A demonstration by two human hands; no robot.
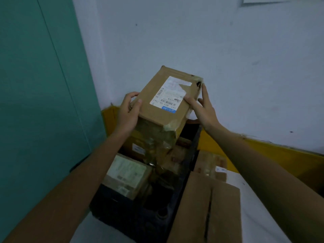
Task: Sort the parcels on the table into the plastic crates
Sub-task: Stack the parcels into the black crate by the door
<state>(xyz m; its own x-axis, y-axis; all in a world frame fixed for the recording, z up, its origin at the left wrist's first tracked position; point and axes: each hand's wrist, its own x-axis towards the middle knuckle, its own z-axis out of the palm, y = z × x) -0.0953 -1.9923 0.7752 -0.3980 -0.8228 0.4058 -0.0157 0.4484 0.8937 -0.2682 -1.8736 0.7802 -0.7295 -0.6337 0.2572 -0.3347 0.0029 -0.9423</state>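
A brown cardboard parcel (158, 109) with a white shipping label and taped ends is held in the air, tilted, above a dark plastic crate (185, 174). My left hand (128, 113) grips its left edge. My right hand (203, 106) holds its right side, thumb on the label and fingers along the far edge. Inside the crate lie several other taped parcels, among them one with a pale label (128, 174) near the front and a brown one (140, 146) right under the held parcel.
A large cardboard box (205, 207) stands right of the crate, with a smaller taped parcel (210, 163) behind it. The white table surface (254, 199) runs to a yellow edge (280, 155) at the white wall. A teal panel (43, 85) fills the left.
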